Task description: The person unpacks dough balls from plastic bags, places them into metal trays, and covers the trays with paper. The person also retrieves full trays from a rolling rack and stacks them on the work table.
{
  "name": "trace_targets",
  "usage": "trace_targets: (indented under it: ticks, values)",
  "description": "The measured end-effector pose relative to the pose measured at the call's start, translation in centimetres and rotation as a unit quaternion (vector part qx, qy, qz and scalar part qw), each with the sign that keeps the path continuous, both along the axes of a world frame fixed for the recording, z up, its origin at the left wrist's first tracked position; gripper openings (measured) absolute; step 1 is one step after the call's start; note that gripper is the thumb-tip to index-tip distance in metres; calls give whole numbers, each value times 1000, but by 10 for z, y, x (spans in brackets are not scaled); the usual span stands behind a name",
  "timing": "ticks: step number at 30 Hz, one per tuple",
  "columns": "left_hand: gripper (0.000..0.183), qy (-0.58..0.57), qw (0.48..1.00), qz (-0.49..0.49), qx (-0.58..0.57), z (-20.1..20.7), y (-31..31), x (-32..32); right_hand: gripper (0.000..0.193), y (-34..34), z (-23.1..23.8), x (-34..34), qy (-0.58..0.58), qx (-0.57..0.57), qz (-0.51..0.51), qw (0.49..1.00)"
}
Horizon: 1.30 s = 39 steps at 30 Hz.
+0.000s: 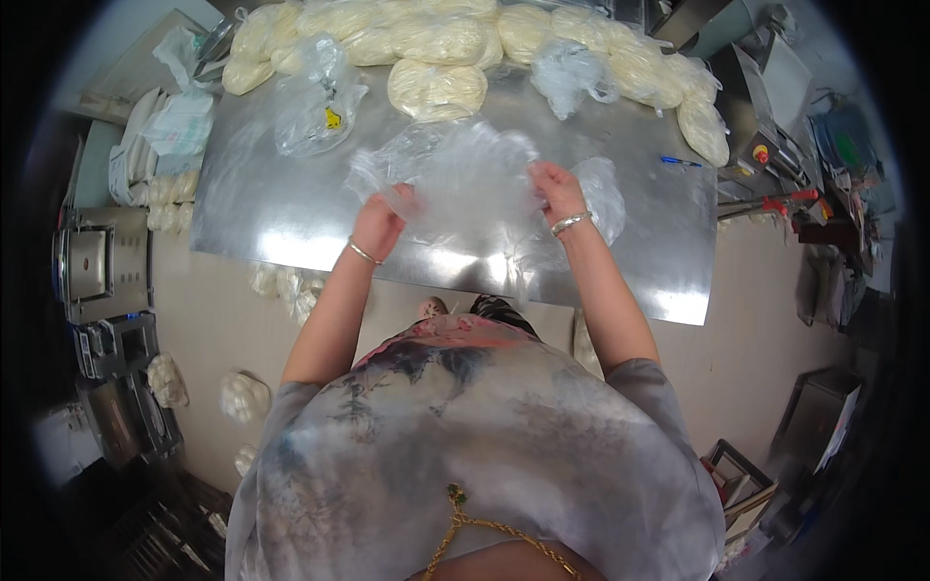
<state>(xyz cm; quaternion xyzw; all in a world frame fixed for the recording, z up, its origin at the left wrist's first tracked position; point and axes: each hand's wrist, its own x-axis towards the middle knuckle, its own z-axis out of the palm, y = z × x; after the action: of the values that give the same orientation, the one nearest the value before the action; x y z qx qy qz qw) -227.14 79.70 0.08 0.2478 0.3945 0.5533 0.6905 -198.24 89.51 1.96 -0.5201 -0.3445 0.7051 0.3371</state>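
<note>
A clear plastic bag (473, 189) is stretched between my two hands above the steel table (281, 213). My left hand (384, 221) pinches its left side, and my right hand (559, 196) grips the upper right edge. Motion blurs the middle of the film. Just beyond it lies a plump bag of pale yellow noodles (436, 91). Another crumpled clear bag (601, 198) rests on the steel beside my right hand.
Several noodle bags (378, 34) line the table's far edge. Bundles of clear bags lie at left (320, 97) and right (572, 77). A blue pen (681, 161) is near the right edge. Filled bags (244, 397) sit on the floor at left.
</note>
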Motion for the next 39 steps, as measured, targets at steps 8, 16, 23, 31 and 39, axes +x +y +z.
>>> trace_targets:
  ticks: [8,16,23,31,39]
  values:
    - [17,-139,978,149,-54,1,-22,-29,7,-8,6,-1,205,-45,-135,968]
    - [18,42,990,127,-48,8,-21,-11,12,1,3,0,150,-77,105,980]
    - [13,-127,965,206,-102,15,-22,-2,13,-18,-31,-7,196,-31,13,980]
    - [18,41,986,117,-113,18,-34,26,64,-27,-27,-20,-81,76,207,972]
    - [21,197,976,67,-58,34,-37,-5,16,-7,-15,-55,-42,-11,215,976]
